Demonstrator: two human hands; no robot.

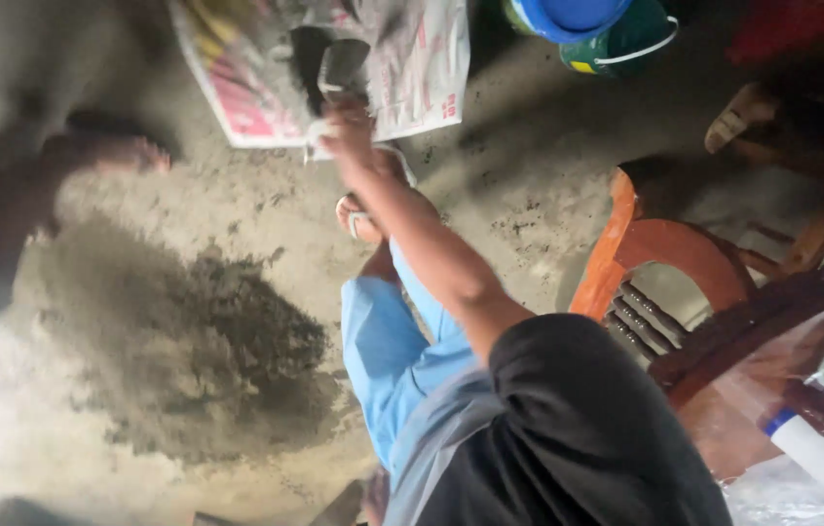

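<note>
Black sleeve fabric [578, 438] fills the near bottom of the view, and a bare forearm runs out of it toward the top. Beside it lie light blue trouser legs [383, 351], with a sandalled foot [358, 219] just past the knee on the grey concrete floor [237, 205].

Only one arm shows, and which of the person's hands it ends in cannot be told for sure; it appears to be the right hand [349, 127]. Its fingers are curled tight around the lower end of a dark grey flat tool with a blocky head [339, 68], which looks like a brush or trowel, though blur hides its exact shape. The tool stands upright from the fist, and its head lies over a crumpled white printed sack with pink and yellow markings [412, 68] spread on the floor at the top. The other hand is out of view.

Left of the legs a dark, damp heap of grey sand or mortar [188, 351] spreads over the floor. To the right stands an orange-brown wooden chair [665, 253], and near the bottom right corner lies a white plastic pipe with a blue band [821, 458]. Farthest off, at the top edge, sits a blue and green hard hat [597, 29].
</note>
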